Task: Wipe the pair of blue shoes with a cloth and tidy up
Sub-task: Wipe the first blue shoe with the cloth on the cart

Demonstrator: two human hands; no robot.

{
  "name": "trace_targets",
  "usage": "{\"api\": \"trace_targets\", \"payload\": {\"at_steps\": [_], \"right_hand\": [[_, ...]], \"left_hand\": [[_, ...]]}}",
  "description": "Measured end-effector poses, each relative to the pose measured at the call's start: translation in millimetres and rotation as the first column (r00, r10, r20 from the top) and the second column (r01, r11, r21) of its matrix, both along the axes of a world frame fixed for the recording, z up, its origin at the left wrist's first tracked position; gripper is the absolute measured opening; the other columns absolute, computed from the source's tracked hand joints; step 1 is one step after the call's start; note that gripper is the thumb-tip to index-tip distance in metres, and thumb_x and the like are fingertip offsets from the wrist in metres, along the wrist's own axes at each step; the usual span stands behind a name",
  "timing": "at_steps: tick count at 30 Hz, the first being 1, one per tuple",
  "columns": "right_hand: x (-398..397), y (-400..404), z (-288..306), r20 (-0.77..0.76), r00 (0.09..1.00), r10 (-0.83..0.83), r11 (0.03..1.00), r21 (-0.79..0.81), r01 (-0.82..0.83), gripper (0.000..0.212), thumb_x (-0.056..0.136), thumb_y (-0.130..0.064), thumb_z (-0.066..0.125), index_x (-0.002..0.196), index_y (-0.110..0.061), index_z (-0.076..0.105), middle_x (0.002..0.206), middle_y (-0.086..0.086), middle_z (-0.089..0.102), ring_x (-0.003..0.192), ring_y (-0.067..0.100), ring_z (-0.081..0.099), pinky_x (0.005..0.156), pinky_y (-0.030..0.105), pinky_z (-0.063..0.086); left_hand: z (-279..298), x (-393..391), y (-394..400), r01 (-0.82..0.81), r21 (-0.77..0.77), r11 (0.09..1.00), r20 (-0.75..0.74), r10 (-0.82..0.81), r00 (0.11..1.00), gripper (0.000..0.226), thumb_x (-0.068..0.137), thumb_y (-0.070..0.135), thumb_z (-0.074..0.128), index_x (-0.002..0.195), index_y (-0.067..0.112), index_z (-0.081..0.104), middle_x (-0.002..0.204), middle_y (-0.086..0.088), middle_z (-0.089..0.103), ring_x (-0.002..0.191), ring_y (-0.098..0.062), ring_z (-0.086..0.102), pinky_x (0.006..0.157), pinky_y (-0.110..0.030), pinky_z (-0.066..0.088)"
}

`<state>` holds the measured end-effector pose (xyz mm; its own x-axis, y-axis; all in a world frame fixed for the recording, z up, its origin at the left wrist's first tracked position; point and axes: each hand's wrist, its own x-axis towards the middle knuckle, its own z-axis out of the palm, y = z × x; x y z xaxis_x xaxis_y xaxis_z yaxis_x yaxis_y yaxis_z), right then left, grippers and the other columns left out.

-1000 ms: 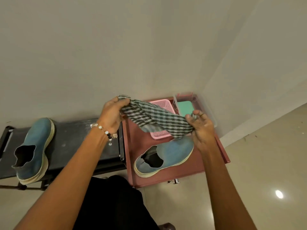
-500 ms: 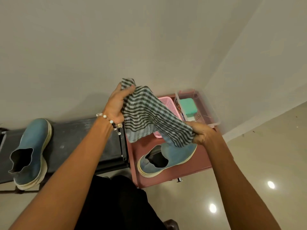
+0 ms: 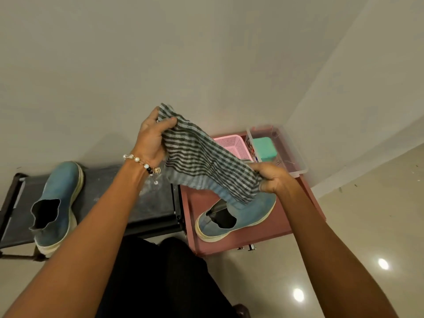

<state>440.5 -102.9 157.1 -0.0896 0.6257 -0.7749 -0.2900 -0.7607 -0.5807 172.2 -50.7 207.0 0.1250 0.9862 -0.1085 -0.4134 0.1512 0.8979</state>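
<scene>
Overhead, a striped cloth is stretched between both hands above the furniture. Its upper corner is pinched by the left hand, which wears a beaded bracelet; its lower end is bunched in the curled fingers of the right hand. One blue shoe is set on the pink table directly below the cloth, its toe partly hidden by the hanging fabric and the right hand. The other blue shoe is set on the black bench, well apart to the left. Behind the cloth, a pink basket is partly covered, so its contents cannot be made out. Beside it, a clear plastic bin holds a mint-green box and small items too blurred to identify.
</scene>
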Motion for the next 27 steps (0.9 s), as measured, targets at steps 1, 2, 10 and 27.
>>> {"api": "trace_targets", "payload": {"at_steps": [1, 2, 10, 27], "right_hand": [[0.7, -0.9, 0.2, -0.063, 0.992, -0.107, 0.991, 0.072, 0.111, 0.021, 0.086, -0.006, 0.063, 0.106, 0.001, 0.065, 0.093, 0.018, 0.072, 0.082, 0.028, 0.071, 0.069, 0.042, 0.059], [2.8, -1.0, -0.1, -0.093, 0.974, -0.205, 0.966, 0.138, 0.217, 0.028, 0.084, -0.005, 0.065, 0.111, 0.002, 0.063, 0.098, 0.019, 0.071, 0.088, 0.030, 0.069, 0.071, 0.042, 0.058], [13.9, -7.5, 26.3, -0.117, 0.943, -0.312, 0.781, 0.533, 0.325, 0.058, 0.068, 0.011, 0.071, 0.120, -0.011, 0.055, 0.096, 0.012, 0.071, 0.085, 0.027, 0.068, 0.077, 0.042, 0.058], [43.1, -96.7, 57.3, 0.282, 0.929, -0.239, 0.665, 0.744, -0.055, 0.027, 0.063, -0.003, 0.079, 0.087, -0.006, 0.068, 0.082, 0.007, 0.069, 0.078, 0.022, 0.064, 0.075, 0.035, 0.054]], "left_hand": [[1.1, -7.1, -1.8, -0.027, -0.011, 1.000, -0.011, 0.027, 1.000, 0.017, 0.088, -0.004, 0.052, 0.085, 0.013, 0.057, 0.079, -0.006, 0.065, 0.076, -0.020, 0.063, 0.075, -0.036, 0.053], [2.1, -14.5, -4.2, -0.051, -0.026, 0.998, -0.037, 0.050, 0.998, 0.017, 0.088, -0.001, 0.054, 0.080, 0.014, 0.058, 0.078, -0.005, 0.064, 0.075, -0.019, 0.061, 0.073, -0.035, 0.051], [8.4, -41.6, -30.0, -0.276, -0.123, 0.953, -0.293, 0.231, 0.928, 0.010, 0.083, 0.006, 0.070, 0.076, 0.008, 0.063, 0.069, -0.001, 0.069, 0.071, -0.015, 0.066, 0.064, -0.025, 0.055], [27.8, -49.5, -127.5, -0.212, 0.182, 0.960, -0.892, 0.252, 0.375, 0.022, 0.070, 0.017, 0.083, 0.089, 0.009, 0.075, 0.087, -0.009, 0.067, 0.085, -0.020, 0.062, 0.089, -0.030, 0.050]]}}
